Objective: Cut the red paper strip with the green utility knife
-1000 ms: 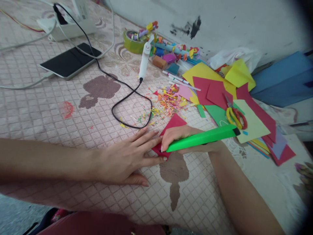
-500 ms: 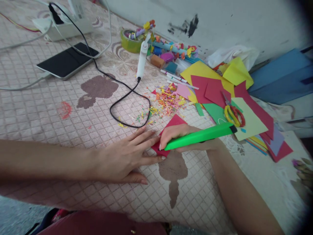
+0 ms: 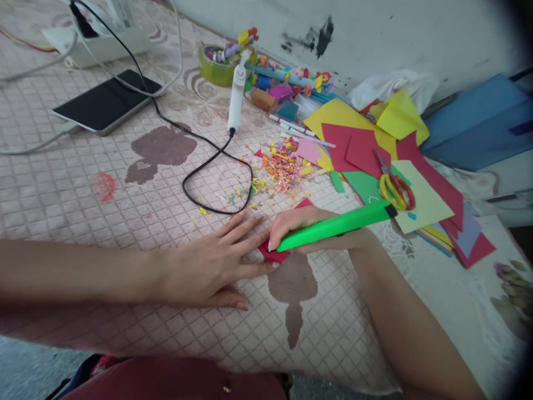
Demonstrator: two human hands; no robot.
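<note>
My left hand lies flat with fingers spread on the pink quilted cloth, its fingertips touching the edge of a small red paper piece. My right hand is closed round a bright green stick-shaped tool with a black end, its fingers resting on the same red paper. Most of the red paper is hidden under my right hand.
Sheets of coloured paper and yellow-and-red scissors lie to the right. Paper scraps, a white glue gun with a black cord, a tape roll, a dark tablet and a white power strip lie beyond.
Both hands have stayed on the red paper; my right hand has slid over more of it. The view has shifted slightly to the right.
</note>
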